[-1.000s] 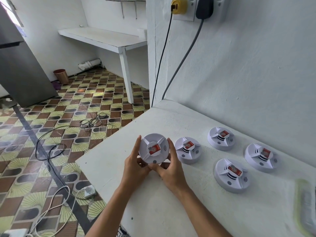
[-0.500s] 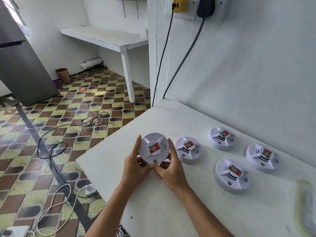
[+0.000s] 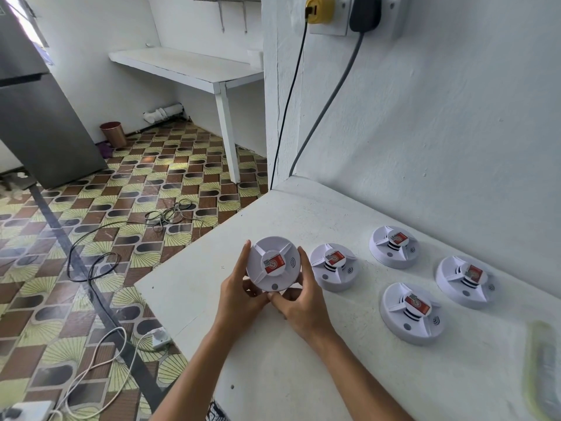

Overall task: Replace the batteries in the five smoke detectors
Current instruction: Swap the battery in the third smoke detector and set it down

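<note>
From the head view, I counted five round white plastic smoke detectors, each with a red label. Four lay on the rough white counter [image 3: 303, 375]. My left hand [image 3: 239, 296] and right hand [image 3: 303, 302] curled around the fifth smoke detector [image 3: 273, 264], raised above the counter's edge, face toward me.

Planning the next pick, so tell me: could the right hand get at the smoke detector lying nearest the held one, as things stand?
Probably yes, once freed. The right hand now grips the held detector together with the left hand. The nearest detector lies just beside it on the white counter, with nothing between them.
</note>
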Tool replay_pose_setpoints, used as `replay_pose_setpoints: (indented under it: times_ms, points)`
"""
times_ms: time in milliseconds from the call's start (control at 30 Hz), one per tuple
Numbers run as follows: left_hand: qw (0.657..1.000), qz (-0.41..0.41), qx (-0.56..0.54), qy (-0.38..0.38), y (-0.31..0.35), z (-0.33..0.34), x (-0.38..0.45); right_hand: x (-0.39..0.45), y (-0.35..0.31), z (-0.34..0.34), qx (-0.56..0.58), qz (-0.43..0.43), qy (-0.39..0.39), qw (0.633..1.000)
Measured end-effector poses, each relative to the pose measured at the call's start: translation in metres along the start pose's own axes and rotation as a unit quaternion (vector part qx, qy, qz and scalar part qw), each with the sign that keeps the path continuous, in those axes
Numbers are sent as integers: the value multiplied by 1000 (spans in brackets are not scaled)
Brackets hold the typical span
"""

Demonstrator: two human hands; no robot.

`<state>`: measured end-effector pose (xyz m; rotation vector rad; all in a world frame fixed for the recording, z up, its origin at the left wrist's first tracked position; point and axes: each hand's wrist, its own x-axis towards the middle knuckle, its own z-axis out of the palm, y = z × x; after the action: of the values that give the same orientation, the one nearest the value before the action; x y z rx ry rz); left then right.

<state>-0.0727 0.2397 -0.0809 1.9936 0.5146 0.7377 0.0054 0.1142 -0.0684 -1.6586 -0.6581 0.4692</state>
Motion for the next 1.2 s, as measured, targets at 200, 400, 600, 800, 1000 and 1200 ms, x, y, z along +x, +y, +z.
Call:
replay_pose_setpoints:
  times_ms: [200, 400, 600, 800, 1000, 1200]
  points:
    - [1000, -1, -6, 0, 0, 0, 0, -1, -1, 0, -5, 0, 2, 1000]
    - [1000, 6, -8, -3, -1, 1, 0, -1, -1, -1, -6, 0, 1, 1000]
    - [1000, 11, -6, -5, -4, 2, 0, 0, -1, 0, -4, -3, -1, 1000]
    - [1000, 5, 7, 2, -3, 1, 0, 0, -1, -1, -1, -4, -1, 1000]
    - [1000, -17, 1, 18, 0, 0, 1, 0, -2, 2, -7, -11, 9, 1000]
    - [999, -32, -14, 18, 5, -2, -3, -1, -1, 7, -17, -29, 18, 999]
